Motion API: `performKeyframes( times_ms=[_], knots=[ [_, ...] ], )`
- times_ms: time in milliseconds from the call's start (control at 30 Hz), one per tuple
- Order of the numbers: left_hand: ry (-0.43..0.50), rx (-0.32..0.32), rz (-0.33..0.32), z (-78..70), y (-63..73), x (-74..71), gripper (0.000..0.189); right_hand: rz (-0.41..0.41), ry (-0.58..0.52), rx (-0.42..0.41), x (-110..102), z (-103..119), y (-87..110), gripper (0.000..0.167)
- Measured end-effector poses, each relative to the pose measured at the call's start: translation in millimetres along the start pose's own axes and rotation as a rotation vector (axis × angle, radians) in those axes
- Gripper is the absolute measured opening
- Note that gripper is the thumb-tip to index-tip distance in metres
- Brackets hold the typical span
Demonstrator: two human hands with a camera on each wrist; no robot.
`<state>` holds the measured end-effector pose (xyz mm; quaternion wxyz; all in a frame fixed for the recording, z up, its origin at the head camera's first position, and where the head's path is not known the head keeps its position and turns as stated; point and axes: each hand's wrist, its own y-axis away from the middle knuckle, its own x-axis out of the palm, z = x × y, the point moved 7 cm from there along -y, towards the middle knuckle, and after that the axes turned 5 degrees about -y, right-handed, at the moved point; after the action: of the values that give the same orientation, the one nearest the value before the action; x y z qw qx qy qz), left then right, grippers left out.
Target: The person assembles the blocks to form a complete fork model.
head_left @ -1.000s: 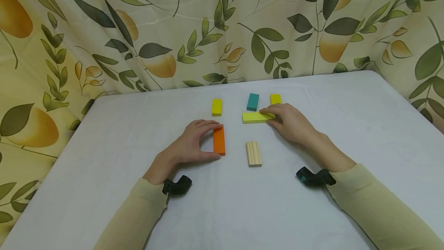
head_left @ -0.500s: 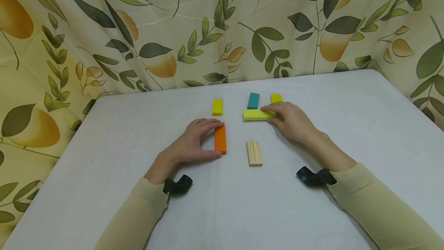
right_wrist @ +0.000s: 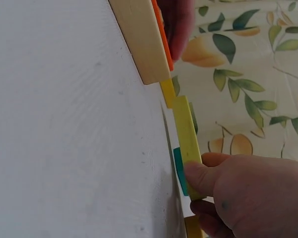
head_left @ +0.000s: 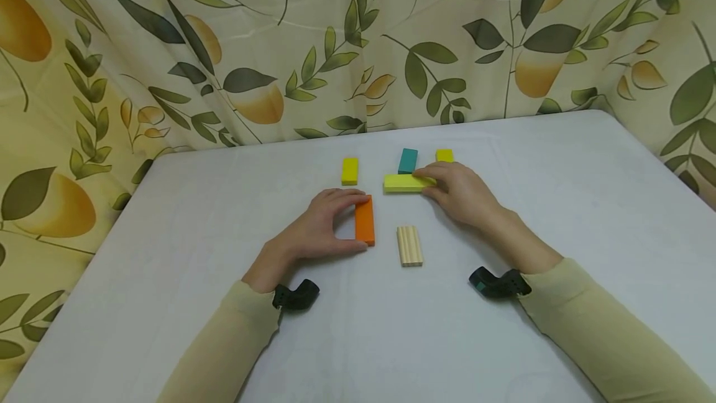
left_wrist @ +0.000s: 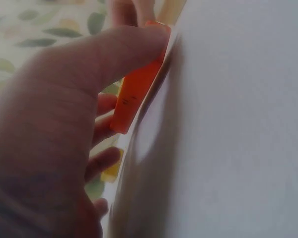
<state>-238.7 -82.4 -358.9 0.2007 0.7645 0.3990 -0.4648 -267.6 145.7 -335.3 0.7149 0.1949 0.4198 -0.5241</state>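
My left hand (head_left: 324,226) pinches an orange block (head_left: 365,221) by its two ends, thumb on the near end and fingers at the far one. A dark shadow runs below the orange block (left_wrist: 131,99) in the left wrist view. My right hand (head_left: 461,194) holds a yellow-green block (head_left: 404,183) crosswise by its right end. In the right wrist view the yellow-green block (right_wrist: 186,129) looks slightly off the cloth, in front of a teal block (right_wrist: 179,168). From the head, it hides the teal block's near edge.
A pale striped wooden block (head_left: 410,246) lies between the hands, nearer the person. One yellow block (head_left: 349,171) lies behind the left hand. Another yellow block (head_left: 444,155) is partly covered by the right hand. A patterned curtain (head_left: 335,48) hangs behind the white-covered table (head_left: 358,341).
The orange block has shifted right and slightly away from the person in my left hand. The yellow-green block first moved away toward the teal block, then left, held by my right hand.
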Motion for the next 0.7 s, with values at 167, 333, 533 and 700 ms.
performKeyframes(
  times_ms=[167, 333, 533, 700],
  knots=[
    [-0.003, 0.005, 0.012, -5.5, -5.9, 2.1, 0.076, -0.003, 0.000, -0.007, 1, 3, -2.9, 0.037],
    [0.003, -0.006, 0.035, -8.8, -9.6, 4.8, 0.077, -0.007, 0.006, -0.013, 4, 4, -5.2, 0.036],
    [-0.007, -0.007, 0.043, -12.0, -13.0, 7.0, 0.077, -0.005, 0.009, -0.021, 6, 7, -7.4, 0.036],
    [-0.003, 0.006, 0.042, -14.3, -16.9, 9.7, 0.078, 0.011, -0.006, -0.004, 7, 7, -8.7, 0.036]
  ],
)
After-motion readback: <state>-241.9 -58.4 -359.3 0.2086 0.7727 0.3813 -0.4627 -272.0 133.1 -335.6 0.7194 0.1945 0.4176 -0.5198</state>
